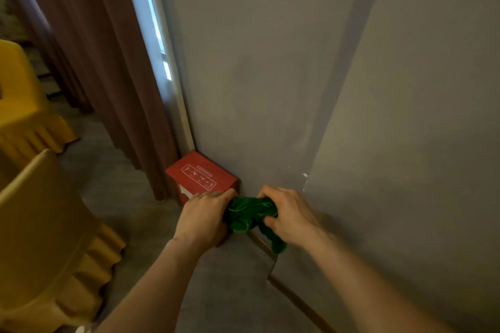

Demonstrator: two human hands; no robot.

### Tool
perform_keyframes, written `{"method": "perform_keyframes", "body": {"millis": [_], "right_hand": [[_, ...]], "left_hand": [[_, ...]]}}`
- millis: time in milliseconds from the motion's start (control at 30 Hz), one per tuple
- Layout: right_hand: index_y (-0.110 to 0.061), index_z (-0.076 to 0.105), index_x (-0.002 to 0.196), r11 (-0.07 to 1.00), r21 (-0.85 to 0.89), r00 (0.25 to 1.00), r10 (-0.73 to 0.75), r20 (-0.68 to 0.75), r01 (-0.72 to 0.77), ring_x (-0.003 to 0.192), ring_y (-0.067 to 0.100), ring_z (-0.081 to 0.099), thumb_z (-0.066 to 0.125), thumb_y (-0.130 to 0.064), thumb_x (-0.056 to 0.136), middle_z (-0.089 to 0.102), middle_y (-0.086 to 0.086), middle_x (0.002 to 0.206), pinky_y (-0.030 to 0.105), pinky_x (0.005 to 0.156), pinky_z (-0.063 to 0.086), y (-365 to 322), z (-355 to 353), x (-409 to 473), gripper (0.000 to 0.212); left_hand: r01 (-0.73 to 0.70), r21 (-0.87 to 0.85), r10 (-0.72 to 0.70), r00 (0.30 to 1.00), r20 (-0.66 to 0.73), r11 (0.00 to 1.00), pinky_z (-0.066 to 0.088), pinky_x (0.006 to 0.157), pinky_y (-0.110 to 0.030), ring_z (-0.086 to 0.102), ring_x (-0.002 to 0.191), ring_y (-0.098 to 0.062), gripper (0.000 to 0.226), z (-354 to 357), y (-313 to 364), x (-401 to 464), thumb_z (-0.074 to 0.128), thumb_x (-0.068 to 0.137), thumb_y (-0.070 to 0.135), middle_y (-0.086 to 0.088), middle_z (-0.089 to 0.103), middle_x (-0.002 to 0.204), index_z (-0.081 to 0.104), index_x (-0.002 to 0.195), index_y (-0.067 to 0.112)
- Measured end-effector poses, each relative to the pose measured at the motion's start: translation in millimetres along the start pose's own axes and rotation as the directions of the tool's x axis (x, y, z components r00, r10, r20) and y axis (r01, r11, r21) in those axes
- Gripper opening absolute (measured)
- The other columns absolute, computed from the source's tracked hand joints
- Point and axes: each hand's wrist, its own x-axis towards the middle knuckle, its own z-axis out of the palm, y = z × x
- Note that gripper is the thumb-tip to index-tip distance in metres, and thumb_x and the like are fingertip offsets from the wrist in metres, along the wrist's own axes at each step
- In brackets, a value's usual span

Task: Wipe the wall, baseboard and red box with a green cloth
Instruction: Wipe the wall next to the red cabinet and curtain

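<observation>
Bunching the green cloth (pixel 250 213) between them, both hands sit low at the foot of the grey wall (pixel 270 76): the left hand (pixel 201 217) and the right hand (pixel 289 213) are each closed on an end of it, just above the baseboard (pixel 295 297). The red box (pixel 201 176) stands on the floor (pixel 130 192) against the wall, touching the left fingertips. Judging by this, the cloth is being regathered between wipes; next comes pressing it flat onto the box or baseboard.

Brown curtains (pixel 89 62) hang beside a bright window strip (pixel 151 21); yellow-covered chairs (pixel 40 238) stand on grey floor (pixel 113 186).
</observation>
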Motion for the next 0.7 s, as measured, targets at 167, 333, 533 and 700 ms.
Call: {"method": "perform_keyframes", "body": {"millis": [167,333,533,700], "right_hand": [[-0.033,0.054,0.093,1.0,0.002,0.999,-0.015,-0.035,0.015,0.083,0.015,0.057,0.073,-0.011,0.074,0.061,-0.009,0.091,0.028,0.064,0.037,-30.9,-19.1,23.3,0.035],[-0.03,0.055,0.092,1.0,-0.016,1.0,0.004,-0.03,-0.004,0.082,0.017,0.058,0.073,-0.01,0.074,0.062,-0.007,0.091,0.031,0.066,0.044,-55.9,-8.6,72.7,0.033],[-0.028,0.059,0.092,0.999,0.004,0.998,0.05,-0.027,-0.05,0.084,0.017,0.061,0.074,-0.008,0.072,0.066,-0.004,0.092,0.034,0.069,0.051,-81.9,27.4,144.2,0.031],[-0.028,0.059,0.091,0.995,0.017,0.995,0.099,-0.012,-0.099,0.083,0.011,0.059,0.075,-0.008,0.071,0.064,-0.01,0.092,0.028,0.067,0.047,-82.6,60.9,196.7,0.033]], "left_hand": [[0.006,0.02,-0.005,0.999,-0.044,1.0,0.035,0.066,-0.034,0.066,0.088,-0.026,0.04,-37.5,-14.5,15.0,0.078,0.068,0.027,0.006,0.07,0.094,0.054,0.099,0.033],[0.02,0.004,-0.02,0.998,-0.056,1.0,0.037,0.068,-0.034,0.066,0.091,-0.024,0.037,-50.8,-63.7,35.0,0.076,0.072,0.031,0.007,0.07,0.097,0.056,0.103,0.033],[0.054,-0.022,-0.054,0.999,0.005,0.998,0.043,0.075,-0.036,0.063,0.097,-0.022,0.034,-47.2,-144.0,69.8,0.073,0.078,0.035,0.008,0.067,0.102,0.055,0.107,0.034],[0.063,-0.04,-0.061,0.996,0.058,0.997,0.044,0.077,-0.036,0.063,0.096,-0.022,0.033,-26.9,-201.1,99.3,0.072,0.078,0.029,0.007,0.066,0.1,0.053,0.104,0.032]]}}
